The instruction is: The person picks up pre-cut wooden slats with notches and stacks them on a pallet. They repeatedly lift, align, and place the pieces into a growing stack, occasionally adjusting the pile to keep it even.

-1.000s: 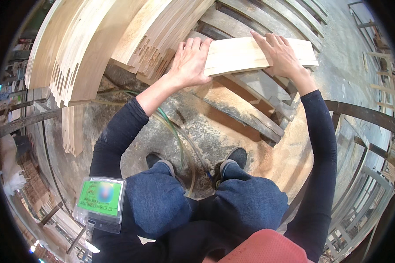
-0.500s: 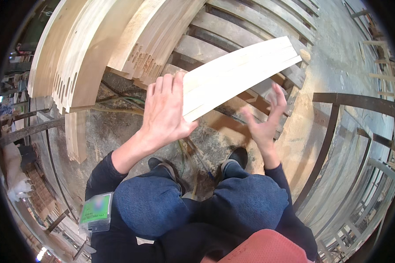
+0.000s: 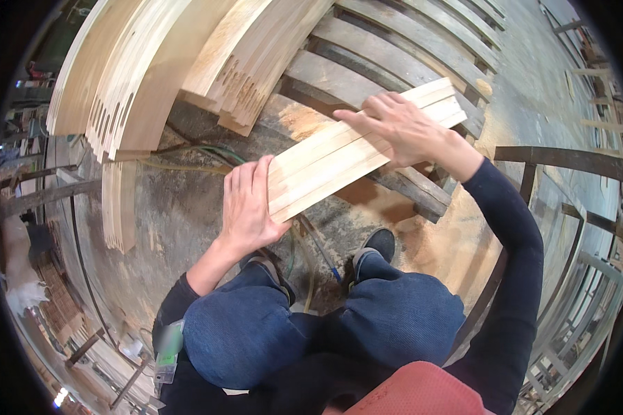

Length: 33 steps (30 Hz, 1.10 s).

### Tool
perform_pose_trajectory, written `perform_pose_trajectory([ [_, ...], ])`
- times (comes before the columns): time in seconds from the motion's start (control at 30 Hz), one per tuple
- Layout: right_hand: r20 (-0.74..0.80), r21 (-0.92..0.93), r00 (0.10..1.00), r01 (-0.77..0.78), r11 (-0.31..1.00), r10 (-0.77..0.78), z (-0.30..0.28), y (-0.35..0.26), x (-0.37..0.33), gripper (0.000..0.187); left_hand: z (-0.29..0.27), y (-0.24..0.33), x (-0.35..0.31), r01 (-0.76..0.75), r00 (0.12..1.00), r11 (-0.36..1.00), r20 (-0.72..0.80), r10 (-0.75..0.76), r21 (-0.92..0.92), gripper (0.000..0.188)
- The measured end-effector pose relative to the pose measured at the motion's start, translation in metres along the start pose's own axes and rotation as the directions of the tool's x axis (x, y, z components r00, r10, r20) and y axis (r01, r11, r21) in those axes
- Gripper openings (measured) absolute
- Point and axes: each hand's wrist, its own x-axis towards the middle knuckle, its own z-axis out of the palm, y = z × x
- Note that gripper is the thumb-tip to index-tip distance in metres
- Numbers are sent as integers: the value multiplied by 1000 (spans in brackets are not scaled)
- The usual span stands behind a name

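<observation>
A bundle of pale wooden boards point(image 3: 325, 166), pressed side by side, slants up to the right in front of me. Around its lower left end my left hand point(image 3: 246, 204) is closed, fingers on the far side and thumb at the near corner. My right hand point(image 3: 405, 131) lies across the bundle toward its other end, fingers bent over the far edge, and appears to grip it. The undersides of the boards are hidden.
Stacks of long boards with slotted ends point(image 3: 138, 83) stand at the far left. A slatted wooden pallet point(image 3: 360, 48) with sawdust lies beyond the bundle. Hoses point(image 3: 294, 259) run over the floor near my shoes. A dark metal frame point(image 3: 561, 159) stands at right.
My right hand has come from open air beside the boards onto them. The bundle has tilted so its separate edges show, and my left hand has moved slightly down with it.
</observation>
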Motion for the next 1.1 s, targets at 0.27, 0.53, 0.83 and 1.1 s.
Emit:
perform_pose_trajectory([
  [0.27,-281,-93,946,-193,977,160,-77,-23,-44,99,-26,21,26,-135,979,988,-141,145,74,93],
  [0.53,-30,-115,935,-354,928,353,24,-25,-63,103,45,21,27,-130,979,991,164,125,19,102],
  [0.83,-232,840,432,-363,403,872,60,-122,-106,75,1,36,44,-51,963,996,259,69,-78,99],
  [1.1,287,376,764,464,-802,577,116,-164,-64,123,0,24,57,499,721,731,691,-52,-465,96],
])
